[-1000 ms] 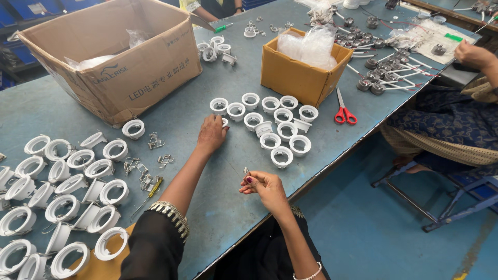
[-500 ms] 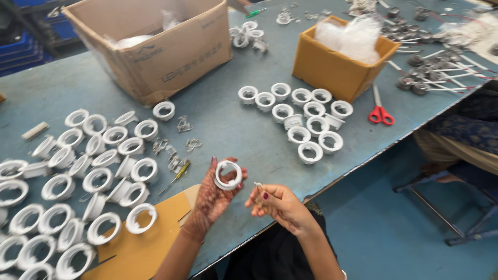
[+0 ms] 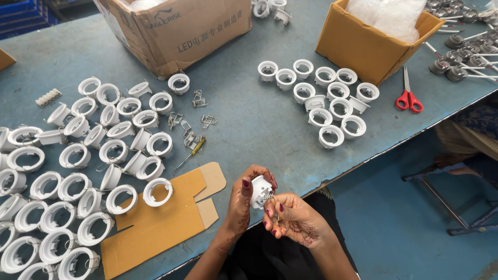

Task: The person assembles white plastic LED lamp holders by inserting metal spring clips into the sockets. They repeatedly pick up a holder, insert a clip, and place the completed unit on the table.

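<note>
We held the white lamp ring [image 3: 260,191] on edge in our left hand [image 3: 244,205], fingers curled around it just past the desk [image 3: 259,129] edge, while our right hand [image 3: 290,220], directly beside it, pinched a small metal spring clip [image 3: 268,199] against its rim.

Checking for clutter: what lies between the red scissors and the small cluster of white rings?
In the head view, only bare blue table separates the red scissors from the ring cluster.

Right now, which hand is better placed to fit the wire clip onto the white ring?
Right hand, probably: its fingertips pinch the small wire clip against the white ring, which the left hand grips.
</note>
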